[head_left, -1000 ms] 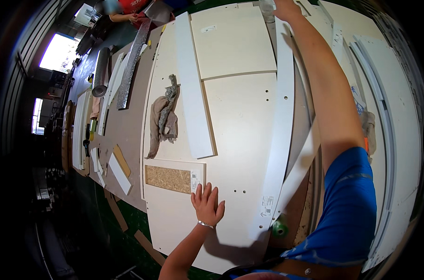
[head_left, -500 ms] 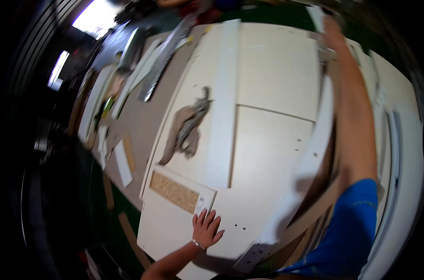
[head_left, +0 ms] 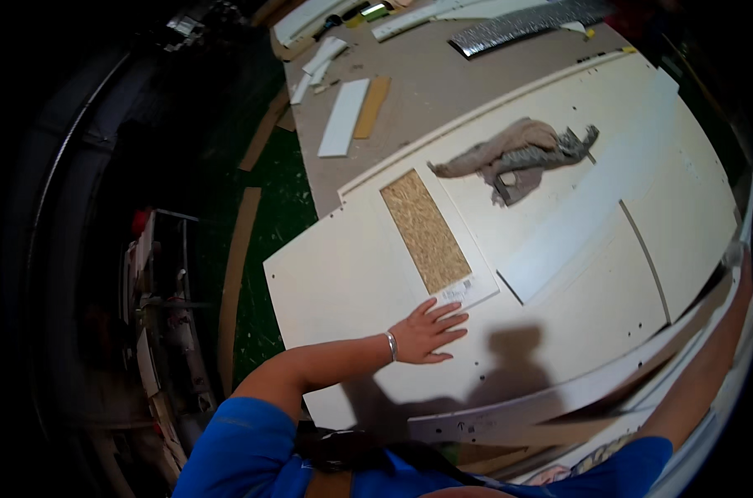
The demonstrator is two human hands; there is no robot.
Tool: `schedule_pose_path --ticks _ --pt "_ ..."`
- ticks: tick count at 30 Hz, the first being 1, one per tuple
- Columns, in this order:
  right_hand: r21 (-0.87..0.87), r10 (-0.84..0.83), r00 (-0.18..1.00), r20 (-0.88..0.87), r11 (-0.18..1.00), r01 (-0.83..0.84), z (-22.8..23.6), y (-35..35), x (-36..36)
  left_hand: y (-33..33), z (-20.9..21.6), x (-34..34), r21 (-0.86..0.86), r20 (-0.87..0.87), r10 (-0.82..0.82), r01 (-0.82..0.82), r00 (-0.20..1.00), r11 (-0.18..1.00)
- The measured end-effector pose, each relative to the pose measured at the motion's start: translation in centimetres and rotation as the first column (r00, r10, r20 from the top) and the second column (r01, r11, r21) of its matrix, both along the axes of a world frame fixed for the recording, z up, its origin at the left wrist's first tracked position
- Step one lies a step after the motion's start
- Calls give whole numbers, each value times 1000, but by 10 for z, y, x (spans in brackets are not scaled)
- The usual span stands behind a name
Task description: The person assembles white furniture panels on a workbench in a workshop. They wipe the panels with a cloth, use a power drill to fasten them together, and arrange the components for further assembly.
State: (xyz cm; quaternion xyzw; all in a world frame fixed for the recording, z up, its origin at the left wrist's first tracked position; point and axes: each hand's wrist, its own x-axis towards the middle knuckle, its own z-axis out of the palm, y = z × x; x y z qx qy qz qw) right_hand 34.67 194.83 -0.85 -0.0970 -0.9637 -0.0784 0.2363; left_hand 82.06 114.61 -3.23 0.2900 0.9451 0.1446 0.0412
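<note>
My left hand (head_left: 428, 332) lies flat with fingers spread on a large cream-white panel (head_left: 326, 290). Its fingertips are beside the labelled corner of a smaller white piece with a bare chipboard rectangle (head_left: 426, 231) in it. My right arm reaches out along the panel's right side. At the right rim my right hand (head_left: 741, 259) is small and blurred, next to a pale thing; its fingers do not show clearly. A crumpled grey-brown cloth (head_left: 517, 153) and a long white strip (head_left: 588, 212) lie on the panel.
A long white board with holes (head_left: 550, 405) runs along the panel's near edge, with more boards beside it. Beyond lies a grey-brown tabletop (head_left: 409, 87) bearing offcuts and a silvery wrapped strip (head_left: 526, 31). Cardboard strips (head_left: 239, 274) lie on the green floor at left.
The view has swung left, so the panel looks turned and my right hand has shifted to the right rim. My left hand stays spread near the labelled corner.
</note>
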Motion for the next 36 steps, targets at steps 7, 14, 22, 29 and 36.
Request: schedule_pose_path --ticks 7,14,22,29,36 --pt "-163 -170 934 -313 979 124 -6 -155 78 13 -2 30 17 -41 104 -104 994 994" --pt "-182 312 850 -425 890 -418 104 -311 176 5 -2 31 68 -138 40 -31 990 997" --pt "-688 652 668 -358 299 -661 208 -581 420 -15 52 102 225 225 144 -195 964 955" --pt "-923 850 505 -150 63 -380 283 -754 640 -165 47 305 762 572 148 -589 807 269" --pt "-916 997 -2 -82 -76 -394 288 -930 788 -308 122 446 860 397 -12 -367 918 354"
